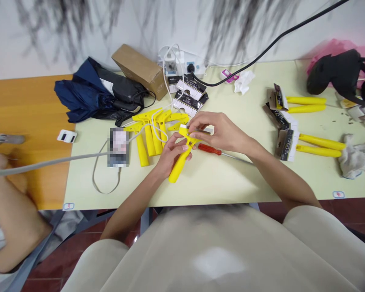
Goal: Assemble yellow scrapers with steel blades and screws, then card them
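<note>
Left hand [173, 152] grips yellow plastic T-shaped scraper handle [181, 160] upright-tilted above pale green table [219, 182], steadying it. Right hand [219, 132] fingers pinch its head at the top. Red-handled screwdriver [209, 149] lies just beside, near right.

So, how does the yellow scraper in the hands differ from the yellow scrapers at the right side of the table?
The held scraper is gripped by the left hand and touched at its head by the right hand; the right-side scrapers lie untouched. Its head is bare; theirs carry dark printed sleeves. It tilts steeply; they lie nearly sideways. All share yellow plastic handles.
</note>
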The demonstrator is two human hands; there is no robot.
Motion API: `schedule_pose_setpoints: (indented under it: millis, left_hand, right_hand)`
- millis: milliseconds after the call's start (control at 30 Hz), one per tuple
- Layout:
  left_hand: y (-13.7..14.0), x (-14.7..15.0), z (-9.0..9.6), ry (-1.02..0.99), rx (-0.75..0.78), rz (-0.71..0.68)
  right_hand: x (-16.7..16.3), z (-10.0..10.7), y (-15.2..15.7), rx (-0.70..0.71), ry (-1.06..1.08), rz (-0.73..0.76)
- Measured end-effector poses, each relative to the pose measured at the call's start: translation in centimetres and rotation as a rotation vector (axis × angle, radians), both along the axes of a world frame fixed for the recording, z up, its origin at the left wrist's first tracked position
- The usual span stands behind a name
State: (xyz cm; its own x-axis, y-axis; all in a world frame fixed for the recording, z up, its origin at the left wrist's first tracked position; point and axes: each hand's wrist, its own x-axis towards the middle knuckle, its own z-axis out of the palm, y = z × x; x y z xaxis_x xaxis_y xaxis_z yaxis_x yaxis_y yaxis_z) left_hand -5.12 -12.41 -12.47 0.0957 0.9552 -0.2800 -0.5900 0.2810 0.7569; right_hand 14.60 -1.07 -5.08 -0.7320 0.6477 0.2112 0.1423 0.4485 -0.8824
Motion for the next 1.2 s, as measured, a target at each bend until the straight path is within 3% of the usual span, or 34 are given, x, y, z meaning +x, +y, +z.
schedule_pose_setpoints:
  millis: [267, 533, 667, 833, 1067, 1200]
  left_hand:
    - [0.0, -0.2, 0.8, -0.082, -0.029, 0.001]
    - [-0.2, -0.1, 1.3, -0.099, -0.047, -0.001]
    - [-0.1, -0.2, 1.4, -0.109, -0.032, 0.047]
    - [0.3, -0.9, 1.4, -0.09, -0.002, 0.117]
    - [0.5, -1.0, 1.4, -0.08, 0.006, 0.125]
    - [0.4, -0.7, 1.5, -0.068, -0.018, 0.121]
  right_hand:
    - [0.9, 0.5, 0.1, 0.205, -0.155, 0.0]
    - [3.6, 2.1, 1.8, 0.206, -0.429, 0.004]
    - [4.0, 0.2, 3.3, 0.215, -0.612, 0.08]
    - [2.1, -2.9, 3.4, 0.216, -0.735, 0.208]
    - [0.9, -4.1, 2.5, 0.213, -0.72, 0.256]
    - [0.7, -5.0, 2.4, 0.301, -0.777, 0.246]
